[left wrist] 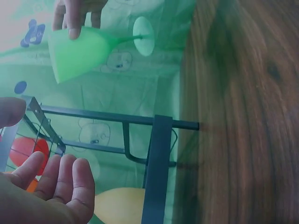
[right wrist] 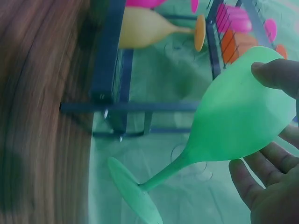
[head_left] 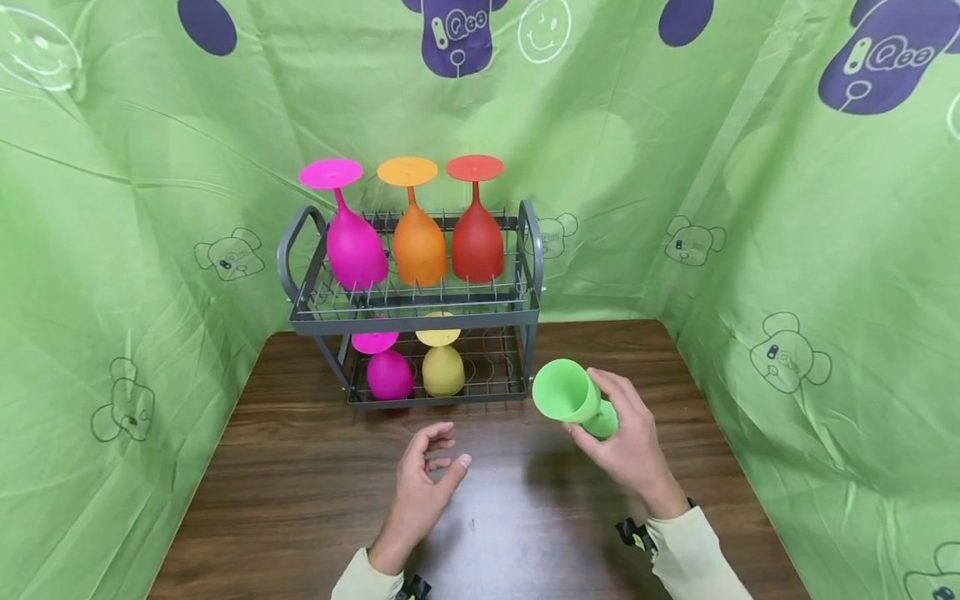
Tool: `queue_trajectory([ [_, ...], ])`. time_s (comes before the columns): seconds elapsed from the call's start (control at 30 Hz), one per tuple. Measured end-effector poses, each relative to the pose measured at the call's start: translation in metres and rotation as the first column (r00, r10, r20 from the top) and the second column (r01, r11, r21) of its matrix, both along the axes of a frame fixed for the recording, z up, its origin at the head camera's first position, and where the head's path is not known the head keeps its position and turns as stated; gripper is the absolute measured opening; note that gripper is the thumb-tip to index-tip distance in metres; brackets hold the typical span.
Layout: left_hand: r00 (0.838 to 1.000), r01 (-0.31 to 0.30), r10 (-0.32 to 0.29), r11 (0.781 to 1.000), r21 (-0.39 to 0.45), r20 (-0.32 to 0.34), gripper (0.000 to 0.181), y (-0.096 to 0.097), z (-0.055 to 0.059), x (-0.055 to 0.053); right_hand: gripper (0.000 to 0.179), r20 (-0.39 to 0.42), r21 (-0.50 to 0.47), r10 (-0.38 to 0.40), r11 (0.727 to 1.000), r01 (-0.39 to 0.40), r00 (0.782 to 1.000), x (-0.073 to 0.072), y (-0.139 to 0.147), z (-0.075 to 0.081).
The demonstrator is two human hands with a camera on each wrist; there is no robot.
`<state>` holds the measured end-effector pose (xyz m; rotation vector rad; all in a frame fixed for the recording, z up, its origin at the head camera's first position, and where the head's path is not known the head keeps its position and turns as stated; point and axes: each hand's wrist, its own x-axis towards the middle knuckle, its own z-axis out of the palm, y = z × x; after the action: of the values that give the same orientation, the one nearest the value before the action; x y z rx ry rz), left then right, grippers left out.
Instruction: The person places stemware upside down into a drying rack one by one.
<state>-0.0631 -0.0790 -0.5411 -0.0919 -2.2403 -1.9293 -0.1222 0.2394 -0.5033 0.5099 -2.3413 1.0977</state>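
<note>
My right hand (head_left: 633, 446) grips a light green plastic wine glass (right wrist: 243, 112) round its bowl, thumb on one side and fingers on the other. The glass is held above the table right of the rack, its mouth tilted up, its stem and round foot pointing down. Over the table in front of the rack, my left hand (head_left: 422, 493) holds nothing, its fingers loosely curved. Upside down on the rack's upper tier stand a magenta glass (head_left: 356, 250), an orange glass (head_left: 420, 246) and a red glass (head_left: 477, 246). Another magenta glass (head_left: 389, 375) and a yellow glass (head_left: 443, 372) are inverted below.
A dark grey two-tier dish rack (head_left: 412, 322) with wire shelves and side handles stands at the back of the brown wooden table (head_left: 285, 467). Green printed cloth (head_left: 600, 233) hangs behind the table and along both sides.
</note>
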Motion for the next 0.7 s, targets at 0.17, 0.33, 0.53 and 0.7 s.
queue_trajectory([
  [0.17,1.000,0.027,-0.027,1.000,0.013,-0.001,0.051,0.003,0.004,0.004,0.091,-0.062,0.061,0.101,0.993,-0.097,0.993,0.011,-0.017,0.005],
  [0.33,0.998,0.062,-0.062,0.998,0.013,-0.008,0.055,0.004,0.009,0.005,0.090,-0.213,0.181,0.198,0.970,-0.161,0.957,0.016,-0.035,0.008],
  [0.53,0.996,0.086,-0.086,0.996,0.028,-0.004,0.061,0.008,0.014,0.004,0.085,-0.324,0.332,0.244,0.934,-0.131,0.914,0.019,-0.052,0.010],
  [0.7,0.993,0.115,-0.114,0.993,0.034,-0.008,0.069,0.012,0.017,0.003,0.088,-0.369,0.444,0.291,0.890,-0.107,0.883,0.023,-0.063,0.009],
])
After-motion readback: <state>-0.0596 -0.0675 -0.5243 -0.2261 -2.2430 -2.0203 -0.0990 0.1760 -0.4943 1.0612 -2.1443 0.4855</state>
